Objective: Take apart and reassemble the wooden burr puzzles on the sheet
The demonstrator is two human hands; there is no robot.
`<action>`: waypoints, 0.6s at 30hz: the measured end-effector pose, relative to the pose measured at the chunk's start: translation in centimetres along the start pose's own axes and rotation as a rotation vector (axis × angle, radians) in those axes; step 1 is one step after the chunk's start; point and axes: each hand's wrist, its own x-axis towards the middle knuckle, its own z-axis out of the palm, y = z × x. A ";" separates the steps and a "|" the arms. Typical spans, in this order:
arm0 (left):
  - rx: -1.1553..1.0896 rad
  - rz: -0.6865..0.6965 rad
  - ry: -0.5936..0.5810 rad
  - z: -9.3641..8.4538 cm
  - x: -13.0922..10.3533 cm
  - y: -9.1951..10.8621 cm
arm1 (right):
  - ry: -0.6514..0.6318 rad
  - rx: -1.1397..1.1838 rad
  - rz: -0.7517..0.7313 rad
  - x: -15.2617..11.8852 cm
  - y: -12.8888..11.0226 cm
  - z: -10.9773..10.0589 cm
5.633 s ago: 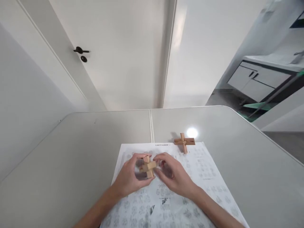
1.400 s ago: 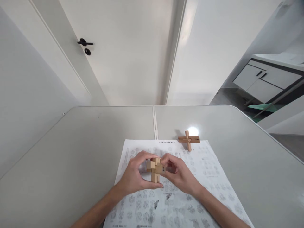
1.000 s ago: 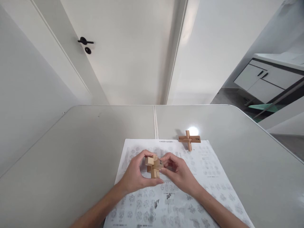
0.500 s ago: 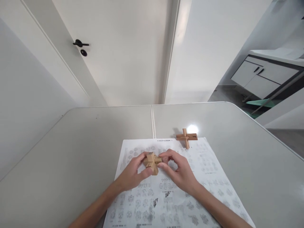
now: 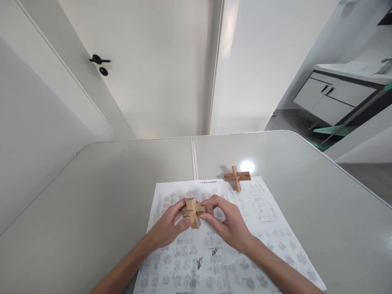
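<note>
Above the printed sheet [image 5: 232, 253], both hands hold a light wooden burr puzzle [image 5: 193, 213] made of crossing bars. My left hand [image 5: 169, 225] grips its left side, thumb in front and fingers behind. At its right end, my right hand [image 5: 226, 220] pinches a protruding bar between thumb and forefinger. The puzzle's back and the fingertips behind it are hidden. Farther off, a darker cross of wooden puzzle pieces [image 5: 237, 176] lies over the sheet's far edge, apart from both hands.
The sheet carries rows of small diagrams and lies on a grey table [image 5: 76, 212] with a seam down its far half. Beyond the table stand a white door with a black handle [image 5: 99, 60] and, at right, a white cabinet [image 5: 339, 94].
The puzzle in my hands has turned slightly, so its front cross shows more upright. Both hands keep their hold. The whole view has shifted a little.
</note>
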 end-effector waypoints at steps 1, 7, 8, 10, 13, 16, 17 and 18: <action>-0.001 -0.001 0.003 0.0 0.0 0.0 | 0.000 0.004 0.009 0.0 0.0 0.0; -0.036 -0.008 -0.033 0.1 0.1 0.3 | -0.062 -0.029 -0.089 0.0 0.3 -0.3; -0.039 -0.005 -0.039 0.1 0.1 0.4 | -0.082 -0.046 -0.099 0.0 0.3 -0.4; -0.017 -0.001 -0.039 0.3 0.0 0.5 | -0.152 -0.078 -0.094 -0.1 0.2 -0.4; 0.086 0.022 -0.032 0.5 -0.1 0.5 | -0.276 -0.113 -0.084 -0.2 -0.1 -0.3; 0.148 0.050 -0.040 0.5 -0.2 0.4 | -0.303 -0.128 -0.099 -0.1 -0.4 -0.2; 0.152 0.049 -0.034 0.5 -0.2 0.3 | -0.291 -0.128 -0.108 -0.1 -0.4 -0.2; 0.152 0.043 -0.020 0.5 -0.2 0.3 | -0.273 -0.126 -0.119 -0.1 -0.5 -0.3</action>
